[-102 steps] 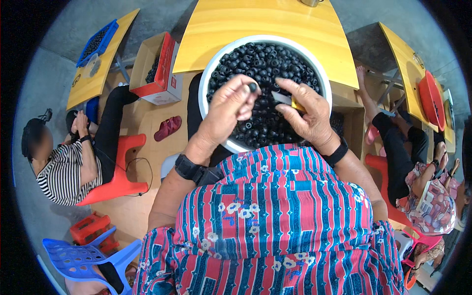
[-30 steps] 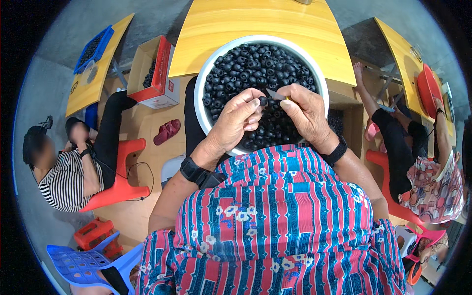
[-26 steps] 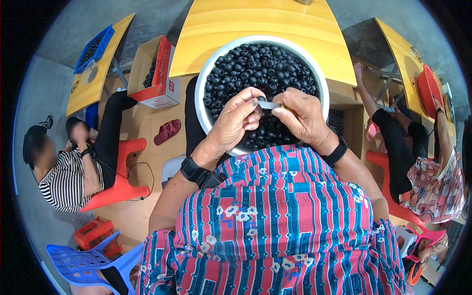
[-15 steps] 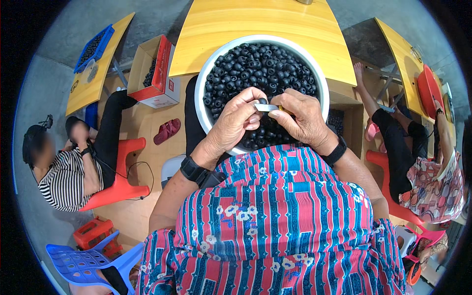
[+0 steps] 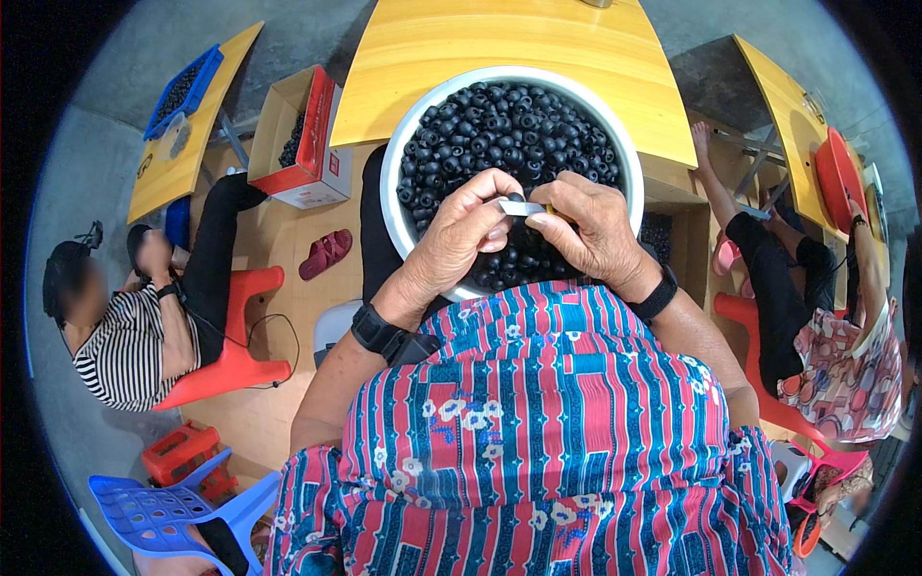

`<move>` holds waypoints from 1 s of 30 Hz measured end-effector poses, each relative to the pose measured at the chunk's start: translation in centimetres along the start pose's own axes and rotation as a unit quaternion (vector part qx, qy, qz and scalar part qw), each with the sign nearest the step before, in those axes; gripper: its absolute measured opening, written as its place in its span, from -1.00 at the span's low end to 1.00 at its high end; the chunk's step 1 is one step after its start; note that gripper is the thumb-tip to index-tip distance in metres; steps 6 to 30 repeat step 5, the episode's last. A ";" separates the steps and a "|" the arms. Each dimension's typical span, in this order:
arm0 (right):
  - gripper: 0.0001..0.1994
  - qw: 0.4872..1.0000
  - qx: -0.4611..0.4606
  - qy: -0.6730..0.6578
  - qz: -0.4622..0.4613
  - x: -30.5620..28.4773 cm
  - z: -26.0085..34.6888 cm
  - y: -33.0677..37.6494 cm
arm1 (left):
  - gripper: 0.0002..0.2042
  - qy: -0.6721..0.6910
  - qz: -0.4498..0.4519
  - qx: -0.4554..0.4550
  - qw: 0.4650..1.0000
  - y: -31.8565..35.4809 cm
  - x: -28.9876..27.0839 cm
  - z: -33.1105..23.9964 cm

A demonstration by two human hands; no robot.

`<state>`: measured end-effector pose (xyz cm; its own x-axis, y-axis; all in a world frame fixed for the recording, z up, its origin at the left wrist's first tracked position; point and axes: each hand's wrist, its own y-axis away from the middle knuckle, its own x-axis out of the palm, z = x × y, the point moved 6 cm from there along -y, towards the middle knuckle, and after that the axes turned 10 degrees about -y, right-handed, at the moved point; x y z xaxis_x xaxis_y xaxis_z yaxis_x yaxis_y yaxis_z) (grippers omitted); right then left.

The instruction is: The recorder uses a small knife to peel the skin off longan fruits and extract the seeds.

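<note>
My left hand (image 5: 461, 233) is closed, pinching a small round black part (image 5: 515, 198) between thumb and fingertips. In my right hand (image 5: 588, 228) is a short knife (image 5: 521, 208) with a bit of yellow at its handle. Its flat metal blade points left and lies against the black part, partly covering it. Both hands are over a wide pale basin (image 5: 392, 182). Under them, the basin is heaped with similar black parts (image 5: 509, 134), many showing a hole in the middle.
Beyond the basin stands a yellow wooden table (image 5: 519, 38). A red cardboard box (image 5: 305, 144) is to its left, near dark red slippers (image 5: 326, 254). One person sits at left on a red stool (image 5: 240, 326), another at right by a red basin (image 5: 837, 178). A blue chair (image 5: 154, 509) is lower left.
My hands stay in nearly the same place over the basin. The knife blade has tilted slightly against the black part.
</note>
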<state>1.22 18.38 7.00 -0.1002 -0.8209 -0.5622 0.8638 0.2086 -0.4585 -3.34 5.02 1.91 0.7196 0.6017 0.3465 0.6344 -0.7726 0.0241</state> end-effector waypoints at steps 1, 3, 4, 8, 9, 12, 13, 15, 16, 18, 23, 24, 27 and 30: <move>-0.80 1.000 -0.001 -0.004 0.001 0.0 -0.1 0.0 | -0.88 -0.007 0.004 0.003 1.000 0.0 0.0 0.0; -0.80 1.000 -0.003 -0.007 0.002 0.1 -0.2 0.0 | -0.88 -0.015 0.001 0.004 1.000 0.0 -0.1 0.0; -0.80 1.000 0.001 -0.005 0.005 0.1 -0.2 0.0 | -0.89 -0.023 -0.001 0.004 1.000 0.0 -0.1 -0.1; -0.80 1.000 0.004 -0.003 0.009 0.1 -0.3 0.1 | -0.89 -0.023 -0.001 0.004 1.000 0.1 -0.1 0.0; -0.80 1.000 0.004 -0.003 0.009 0.1 -0.3 0.1 | -0.89 -0.023 -0.001 0.004 1.000 0.1 -0.1 0.0; -0.80 1.000 0.004 -0.003 0.009 0.1 -0.3 0.1 | -0.89 -0.023 -0.001 0.004 1.000 0.1 -0.1 0.0; -0.80 1.000 0.004 -0.003 0.009 0.1 -0.3 0.1 | -0.89 -0.023 -0.001 0.004 1.000 0.1 -0.1 0.0; -0.80 1.000 0.004 -0.003 0.009 0.1 -0.3 0.1 | -0.89 -0.023 -0.001 0.004 1.000 0.1 -0.1 0.0; -0.80 1.000 0.004 -0.003 0.009 0.1 -0.3 0.1 | -0.89 -0.023 -0.001 0.004 1.000 0.1 -0.1 0.0; -0.80 1.000 0.004 -0.003 0.009 0.1 -0.3 0.1 | -0.89 -0.023 -0.001 0.004 1.000 0.1 -0.1 0.0; -0.80 1.000 0.004 -0.003 0.009 0.1 -0.3 0.1 | -0.89 -0.023 -0.001 0.004 1.000 0.1 -0.1 0.0; -0.80 1.000 0.004 -0.003 0.009 0.1 -0.3 0.1 | -0.89 -0.023 -0.001 0.004 1.000 0.1 -0.1 0.0; -0.80 1.000 0.004 -0.003 0.009 0.1 -0.3 0.1 | -0.89 -0.023 -0.001 0.004 1.000 0.1 -0.1 0.0; -0.80 1.000 0.004 -0.003 0.009 0.1 -0.3 0.1 | -0.89 -0.023 -0.001 0.004 1.000 0.1 -0.1 0.0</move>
